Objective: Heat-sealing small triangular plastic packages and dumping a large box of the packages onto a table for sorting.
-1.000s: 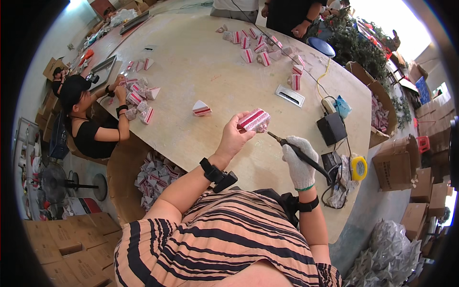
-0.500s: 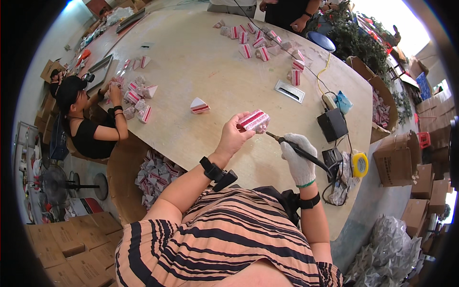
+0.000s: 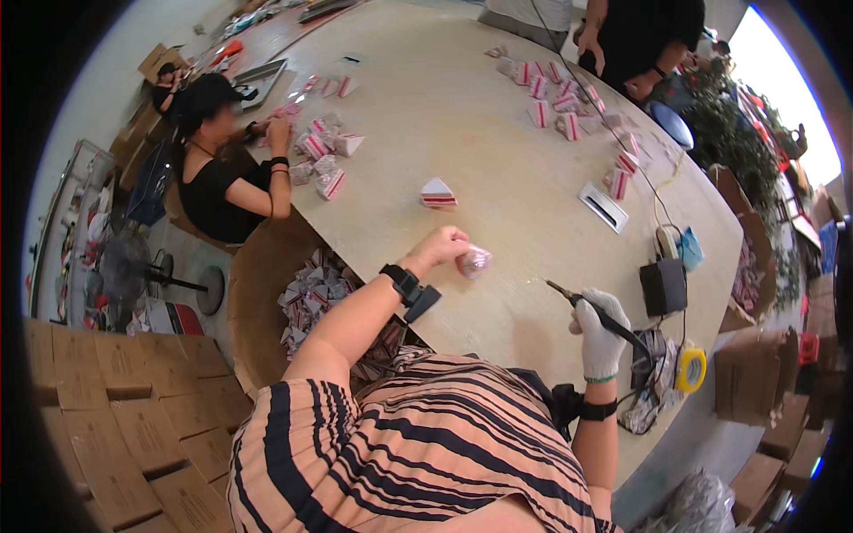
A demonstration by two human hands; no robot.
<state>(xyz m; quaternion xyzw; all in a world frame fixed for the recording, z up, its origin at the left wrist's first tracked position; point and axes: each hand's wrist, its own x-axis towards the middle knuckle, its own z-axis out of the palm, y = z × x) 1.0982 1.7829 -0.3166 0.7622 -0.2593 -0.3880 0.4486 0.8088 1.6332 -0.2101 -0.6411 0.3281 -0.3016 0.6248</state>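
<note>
Pink and white, glossy, the small wedge-shaped box (image 3: 474, 261) sits pinched in the fingertips of the bare left hand (image 3: 442, 246), lifted just above the pale, matte tabletop (image 3: 462, 124) near the picture's centre. A black wrist device (image 3: 410, 289) straps that forearm. At four o'clock from the box, the right hand (image 3: 601, 330), in a white knitted glove, is clenched around a slim dark tool (image 3: 586, 304) whose pointed metal tip aims toward ten o'clock, apart from the box. A finished wedge box (image 3: 438, 193) rests on the table at twelve o'clock from the left hand. At three o'clock from the gloved hand lies a yellow tape roll (image 3: 691, 369); above it stands a black cube-like unit (image 3: 663, 287). A seated person in black (image 3: 227, 182) handles similar boxes at ten o'clock.
</note>
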